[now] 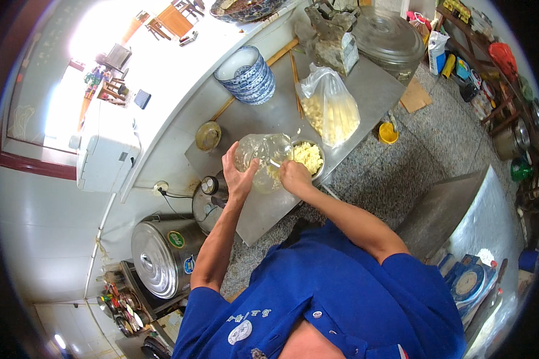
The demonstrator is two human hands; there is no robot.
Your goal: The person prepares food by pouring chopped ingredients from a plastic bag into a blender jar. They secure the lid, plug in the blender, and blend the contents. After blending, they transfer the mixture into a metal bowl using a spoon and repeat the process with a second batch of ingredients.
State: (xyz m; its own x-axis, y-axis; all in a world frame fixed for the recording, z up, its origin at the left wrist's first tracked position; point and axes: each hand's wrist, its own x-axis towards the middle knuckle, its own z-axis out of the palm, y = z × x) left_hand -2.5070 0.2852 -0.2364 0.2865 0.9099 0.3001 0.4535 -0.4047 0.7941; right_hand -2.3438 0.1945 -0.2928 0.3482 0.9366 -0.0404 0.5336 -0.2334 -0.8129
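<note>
My left hand (240,168) grips a clear plastic jar (265,150) by its side, tilted over the metal worktable. Bits of pale yellow mash cling to the inside of the jar. At the jar's right side, my right hand (296,177) is closed around a utensil (275,164), seemingly a spoon; its far end is hard to make out. Just beyond that hand sits a metal bowl (322,168) with chopped pale yellow food (308,157), probably minced garlic. Behind the bowl stands a clear plastic bag (332,107) of pale yellow pieces resembling peeled garlic cloves.
Stacked blue-and-white bowls (247,76) stand at the table's back, near a long-handled ladle (208,136). A grimy machine (332,36) and a large lidded pot (386,36) are farther right. Another lidded steel pot (155,258) stands at left. A yellow cup (388,133) is below the table edge.
</note>
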